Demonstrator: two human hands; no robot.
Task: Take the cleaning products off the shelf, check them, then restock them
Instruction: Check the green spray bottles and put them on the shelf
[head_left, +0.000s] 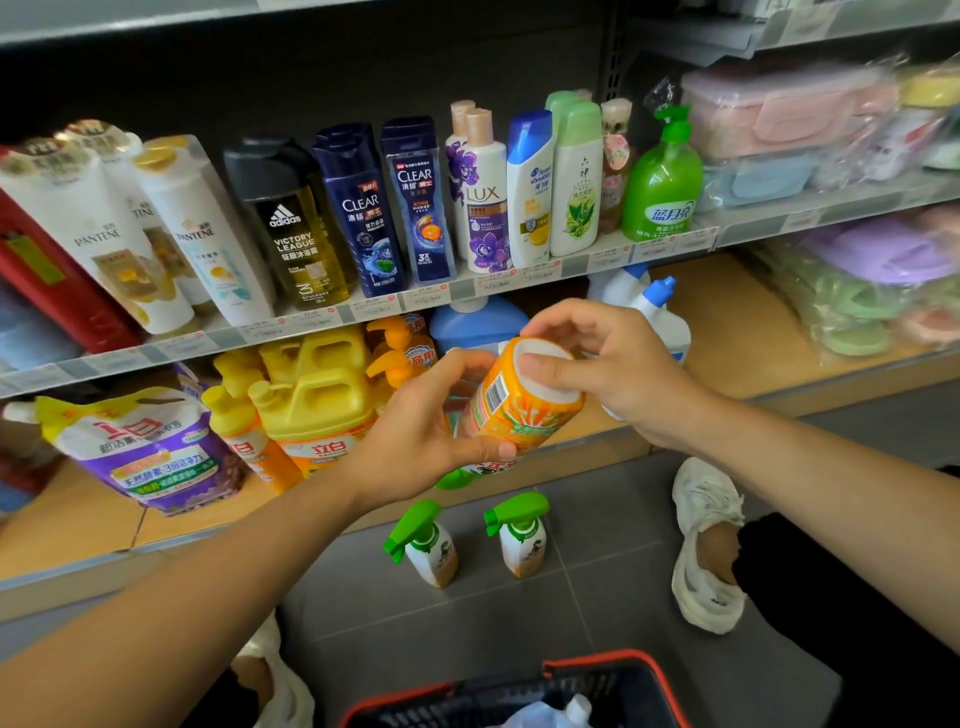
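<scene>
With your left grip curled round the orange plastic bottle and right grip pinching its base, rotate slowly, reading.

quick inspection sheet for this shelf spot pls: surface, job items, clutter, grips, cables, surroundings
surface: wooden lower shelf holds yellow jugs, a purple pouch and blue-capped white bottles
job's things: orange bottle off the shelf, tilted, white base toward the camera; two green-nozzled spray bottles upright on the floor tiles
clutter: red-rimmed basket at the bottom edge, contents unclear
grips: left hand wraps the orange bottle's body; right hand holds its base end, thumb on the base
cables: nothing seen
surroundings: upper shelf of shampoo bottles; a white shoe on the floor
</scene>
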